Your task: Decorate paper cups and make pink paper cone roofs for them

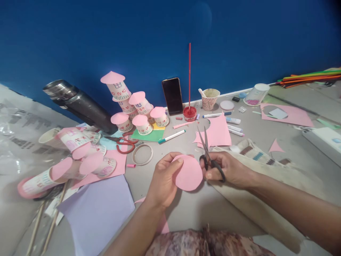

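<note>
Between thumb and fingers, my left hand (166, 176) pinches a pink paper circle (188, 174) over the near middle of the table. My right hand (230, 169) grips black-handled scissors (206, 149) by their finger loops, with the blades a little apart and pointing up and away. The fingers of my right hand are close to the circle's right edge; whether they touch it I cannot tell. Just beyond the scissors lies a cut pink paper sheet (220, 131). Pink paper scraps, such as a small pointed one (276, 145), lie about.
Decorated paper cups with pink cone roofs (117, 89) stand stacked at the back left. More cups (101, 165) lie at left near a black flask (82, 106), red-handled scissors (125, 145) and a tape roll (142, 155). A phone (172, 96) leans on the blue wall (149, 39).
</note>
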`<state>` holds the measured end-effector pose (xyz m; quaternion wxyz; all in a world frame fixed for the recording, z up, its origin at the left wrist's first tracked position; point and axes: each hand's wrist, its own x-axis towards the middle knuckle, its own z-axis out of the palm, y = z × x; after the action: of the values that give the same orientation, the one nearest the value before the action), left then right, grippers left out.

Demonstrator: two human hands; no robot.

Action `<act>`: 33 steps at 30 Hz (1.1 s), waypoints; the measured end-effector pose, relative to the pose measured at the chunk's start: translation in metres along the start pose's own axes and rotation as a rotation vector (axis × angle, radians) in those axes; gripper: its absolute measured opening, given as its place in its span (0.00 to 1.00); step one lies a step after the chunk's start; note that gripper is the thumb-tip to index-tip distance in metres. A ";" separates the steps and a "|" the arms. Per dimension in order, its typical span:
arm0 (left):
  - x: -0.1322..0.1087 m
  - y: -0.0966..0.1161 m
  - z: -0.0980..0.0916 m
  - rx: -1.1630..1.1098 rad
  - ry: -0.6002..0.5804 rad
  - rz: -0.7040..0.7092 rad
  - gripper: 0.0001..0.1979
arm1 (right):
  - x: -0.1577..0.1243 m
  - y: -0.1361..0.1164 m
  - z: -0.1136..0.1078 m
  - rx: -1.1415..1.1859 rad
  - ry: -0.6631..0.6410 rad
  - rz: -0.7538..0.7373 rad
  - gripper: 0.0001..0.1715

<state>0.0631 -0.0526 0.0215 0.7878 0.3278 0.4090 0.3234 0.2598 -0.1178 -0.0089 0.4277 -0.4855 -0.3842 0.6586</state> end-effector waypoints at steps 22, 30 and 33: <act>0.005 -0.006 0.002 0.079 0.094 0.084 0.19 | 0.005 0.004 -0.009 0.013 0.146 -0.082 0.25; 0.000 -0.004 0.000 0.220 -0.053 -0.055 0.18 | -0.003 -0.004 -0.001 -0.084 -0.077 0.055 0.21; 0.000 -0.004 -0.001 0.337 -0.042 -0.041 0.17 | -0.003 -0.005 -0.002 -0.122 -0.114 0.076 0.23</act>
<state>0.0635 -0.0546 0.0184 0.7365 0.4534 0.4475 0.2274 0.2629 -0.1190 -0.0035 0.3493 -0.4866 -0.4287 0.6763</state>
